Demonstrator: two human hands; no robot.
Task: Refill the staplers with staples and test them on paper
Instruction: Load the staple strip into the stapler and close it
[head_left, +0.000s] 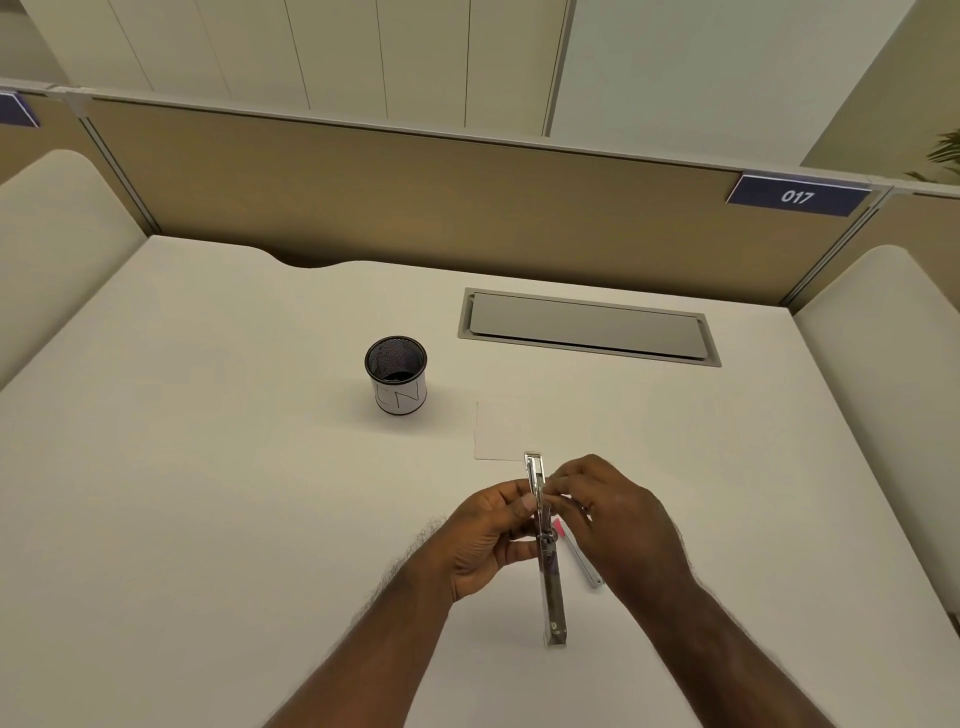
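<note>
Stapler (545, 545) refilling looks to be the step in hand. Left of it stands a mesh cup (396, 374); the left hand (488, 535) grips the opened stapler above the desk (208, 467), and the right hand (613, 514) pinches at its channel, apparently seating staples. Next: close it, then test on the paper (498, 431).

Head cam, looks fwd and down, desk (218, 467) close below
</note>
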